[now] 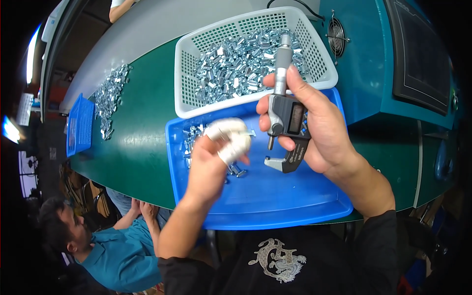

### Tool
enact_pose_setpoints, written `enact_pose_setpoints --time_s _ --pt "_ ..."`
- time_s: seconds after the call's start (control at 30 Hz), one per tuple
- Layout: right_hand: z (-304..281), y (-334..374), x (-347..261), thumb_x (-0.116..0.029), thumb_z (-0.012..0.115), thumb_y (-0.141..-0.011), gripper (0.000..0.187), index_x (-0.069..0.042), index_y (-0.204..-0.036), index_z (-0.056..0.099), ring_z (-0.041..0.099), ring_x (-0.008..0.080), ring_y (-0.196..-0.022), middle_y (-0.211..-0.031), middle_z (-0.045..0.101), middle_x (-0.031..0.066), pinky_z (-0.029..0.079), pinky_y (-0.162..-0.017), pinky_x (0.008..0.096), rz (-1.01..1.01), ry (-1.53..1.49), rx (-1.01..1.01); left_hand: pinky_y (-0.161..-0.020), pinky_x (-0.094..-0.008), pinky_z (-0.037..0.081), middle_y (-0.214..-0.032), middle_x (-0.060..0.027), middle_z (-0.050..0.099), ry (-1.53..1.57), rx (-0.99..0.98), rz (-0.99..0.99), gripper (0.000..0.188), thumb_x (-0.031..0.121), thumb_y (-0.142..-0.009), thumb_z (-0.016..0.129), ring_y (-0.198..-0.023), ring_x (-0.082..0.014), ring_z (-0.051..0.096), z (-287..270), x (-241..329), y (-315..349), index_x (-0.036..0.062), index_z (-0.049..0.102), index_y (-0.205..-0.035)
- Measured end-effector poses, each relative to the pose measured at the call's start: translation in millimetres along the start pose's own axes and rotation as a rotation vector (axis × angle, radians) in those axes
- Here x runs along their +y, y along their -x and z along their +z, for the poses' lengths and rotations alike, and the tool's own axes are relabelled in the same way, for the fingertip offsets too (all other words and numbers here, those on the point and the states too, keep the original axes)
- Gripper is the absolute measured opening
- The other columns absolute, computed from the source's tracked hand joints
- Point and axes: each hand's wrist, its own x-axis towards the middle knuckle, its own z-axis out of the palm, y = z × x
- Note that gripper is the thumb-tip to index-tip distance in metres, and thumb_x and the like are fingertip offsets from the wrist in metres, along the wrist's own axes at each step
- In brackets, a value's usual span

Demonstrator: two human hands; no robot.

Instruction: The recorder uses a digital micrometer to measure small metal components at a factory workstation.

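Observation:
My right hand (323,125) is wrapped round a digital micrometer (281,114), held upright with its thimble at the top and its jaw gap low on the left. Nothing sits between the measuring faces. White coverings wrap the thumb and forefinger of my left hand (212,157), which is slightly blurred. Those fingers pinch a small shiny metal part (251,132), of which only an end shows, left of the micrometer. Both hands are over a blue tray (290,196). Similar silvery metal parts (238,171) lie in its left side, partly hidden by my left hand.
A white perforated basket (184,73) full of metal parts stands at the tray's far side. More parts (112,93) are heaped on the green table (142,147), beside a small blue basket (79,125). A teal machine (364,73) stands right. Another person (118,255) sits at left.

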Motion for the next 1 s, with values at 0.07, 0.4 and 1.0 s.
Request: enact_pose_setpoints --time_s 0.07,0.4,1.0 --pt "1 1 1 -0.043 0.038 -0.098 0.044 -0.003 -0.115 0.047 0.063 0.0152 -0.069 -0.084 0.061 0.0112 0.042 -0.038 0.0199 -0.024 -0.005 0.033 -0.065 -0.0267 0.052 -0.095 -0.0068 0.061 -0.181 0.185 0.168 0.032 0.005 -0.084 0.064 -0.083 -0.013 0.06 -1 11 -18 -0.0006 0.056 -0.115" --pt "-2 2 -2 -0.041 0.037 -0.099 0.043 -0.003 -0.116 0.047 0.062 0.0157 -0.069 -0.084 0.061 0.0117 0.042 -0.037 0.0203 -0.039 0.0 0.035 -0.056 -0.0345 0.047 -0.068 -0.0078 0.06 -1.616 0.109 0.089 0.024 0.025 -0.07 0.078 -0.057 -0.0231 0.058 -24 -9 4 0.0055 0.069 -0.08" --pt "11 8 -1 -0.034 0.037 -0.1 0.034 -0.005 -0.113 0.049 0.059 0.0134 -0.066 -0.083 0.058 0.0081 0.041 -0.034 0.0173 -0.091 0.05 0.167 -0.066 -0.031 0.05 -0.08 -0.0095 0.066 -0.679 -0.075 0.119 0.02 0.019 -0.08 0.071 -0.073 -0.0179 0.063 8 14 -5 0.0 0.065 -0.084"
